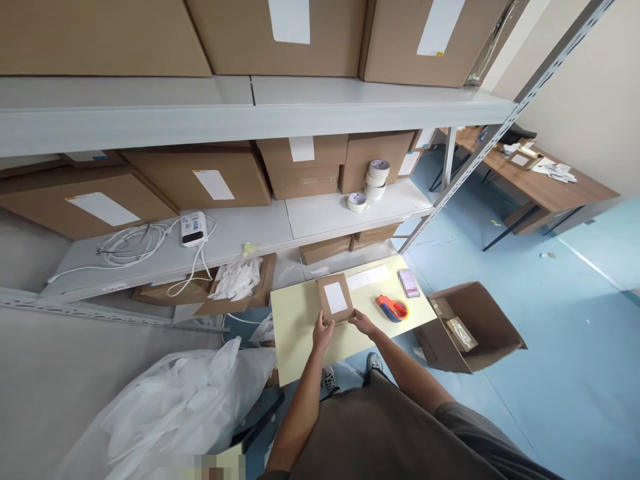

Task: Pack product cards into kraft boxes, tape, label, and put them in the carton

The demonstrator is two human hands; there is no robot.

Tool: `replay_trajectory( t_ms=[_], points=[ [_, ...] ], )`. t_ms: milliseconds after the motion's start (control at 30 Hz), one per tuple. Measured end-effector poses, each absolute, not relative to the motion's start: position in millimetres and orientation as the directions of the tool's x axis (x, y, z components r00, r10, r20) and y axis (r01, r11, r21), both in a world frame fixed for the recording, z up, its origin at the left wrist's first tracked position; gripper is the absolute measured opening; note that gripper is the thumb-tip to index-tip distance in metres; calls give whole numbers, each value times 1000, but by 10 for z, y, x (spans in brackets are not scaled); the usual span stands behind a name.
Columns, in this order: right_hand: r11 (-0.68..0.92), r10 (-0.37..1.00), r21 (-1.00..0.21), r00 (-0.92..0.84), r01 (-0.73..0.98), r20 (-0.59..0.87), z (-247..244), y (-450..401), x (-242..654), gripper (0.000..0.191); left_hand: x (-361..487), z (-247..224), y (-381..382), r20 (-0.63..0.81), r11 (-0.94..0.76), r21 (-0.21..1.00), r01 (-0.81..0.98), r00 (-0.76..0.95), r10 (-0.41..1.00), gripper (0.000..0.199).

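Head view, the only one we have: the small cardboard box (325,303) with its white label (335,297) facing up is over the yellow table (295,333), toward its middle; from this angle we cannot tell whether it rests flat or is slightly raised. Left hand (323,331): fingers curled in, pinching the box at its near left corner; right hand (363,323): fingers bent, pinching it at the near right corner; underside contact is hidden from us.

Around it: white papers (369,277) just beyond the box and to its right; orange-and-blue tape dispenser (393,309) to the right of the right hand, apart from it; a pixelated flat object (409,283) near the right end of the table; open carton (470,363) on the floor beyond that end.

Hazards, in our judgement: both holds are at the near corners, so the far side could droop or tip if the box were lifted without support beneath; uneven pressure might let one corner slip and twist the box; a wide swing of the right arm could knock the dispenser, possibly off the table; sliding the box away from the body may drag or crease the papers; squeezing too hard could dent the corners.
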State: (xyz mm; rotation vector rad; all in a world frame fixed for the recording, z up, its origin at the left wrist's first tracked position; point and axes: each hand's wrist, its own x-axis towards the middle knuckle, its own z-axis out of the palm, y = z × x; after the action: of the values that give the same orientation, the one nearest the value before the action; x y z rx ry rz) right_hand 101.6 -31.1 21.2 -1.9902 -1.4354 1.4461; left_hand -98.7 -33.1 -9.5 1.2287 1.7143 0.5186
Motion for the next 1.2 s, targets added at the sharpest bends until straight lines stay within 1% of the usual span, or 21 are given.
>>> replay_trajectory(
  t_ms=[67, 100, 133, 200, 267, 400, 433, 500, 600, 667, 767, 867, 933, 1033, 1133, 1200],
  points=[
    [-463, 843, -675, 51, 575, -535, 243, -239, 1144, 68, -993, -59, -217, -459, 448, 701, 555, -131, 879, 75],
    [-462, 850, -669, 76, 582, -521, 260, -192, 1228, 73, -974, -30, -157, -432, 442, 677, 588, -168, 886, 75],
    [-459, 857, -669, 93, 585, -507, 278, -135, 1327, 76, -933, 8, -96, -378, 415, 667, 619, -199, 904, 73],
    [-449, 863, -663, 100, 600, -495, 311, 10, 1556, 78, -774, 107, 39, -235, 321, 685, 654, -219, 947, 66],
    [-429, 869, -646, 92, 631, -487, 328, 200, 1810, 79, -515, 216, 205, -136, 209, 724, 657, -161, 978, 59],
    [-372, 886, -608, 75, 701, -457, 237, 680, 2278, 79, 153, 311, 672, -111, 19, 764, 645, 102, 989, 55],
    [-364, 885, -593, 68, 718, -461, 182, 808, 2374, 79, 308, 288, 812, -125, -4, 759, 651, 151, 981, 56],
    [-352, 868, -547, 46, 759, -495, 42, 1053, 2531, 79, 556, 179, 1097, -202, -2, 715, 699, 210, 957, 57],
    [-325, 810, -448, 1, 833, -587, -212, 1339, 2688, 83, 755, -97, 1475, -357, 49, 600, 799, 212, 910, 58],
    [-305, 745, -377, -27, 874, -666, -384, 1439, 2738, 86, 802, -304, 1659, -426, 77, 525, 848, 183, 886, 60],
    [-253, 689, -286, -36, 924, -724, -603, 1454, 2745, 91, 834, -556, 1823, -453, 101, 438, 893, 122, 883, 60],
    [-203, 700, -234, -26, 951, -713, -729, 1413, 2701, 95, 882, -677, 1892, -443, 96, 388, 917, 94, 892, 51],
    [-196, 694, -223, -26, 955, -720, -756, 1418, 2666, 94, 921, -687, 1913, -469, 107, 372, 922, 88, 879, 42],
    [-207, 675, -231, -32, 951, -737, -730, 1485, 2642, 93, 955, -615, 1921, -507, 166, 378, 911, 54, 860, 30],
    [-243, 637, -251, -41, 937, -770, -652, 1561, 2688, 95, 933, -437, 1897, -488, 207, 415, 886, 25, 872, 22],
    [-299, 648, -309, -45, 903, -760, -582, 1581, 2758, 97, 895, -271, 1866, -470, 218, 464, 859, 30, 882, 18]
  ],
)
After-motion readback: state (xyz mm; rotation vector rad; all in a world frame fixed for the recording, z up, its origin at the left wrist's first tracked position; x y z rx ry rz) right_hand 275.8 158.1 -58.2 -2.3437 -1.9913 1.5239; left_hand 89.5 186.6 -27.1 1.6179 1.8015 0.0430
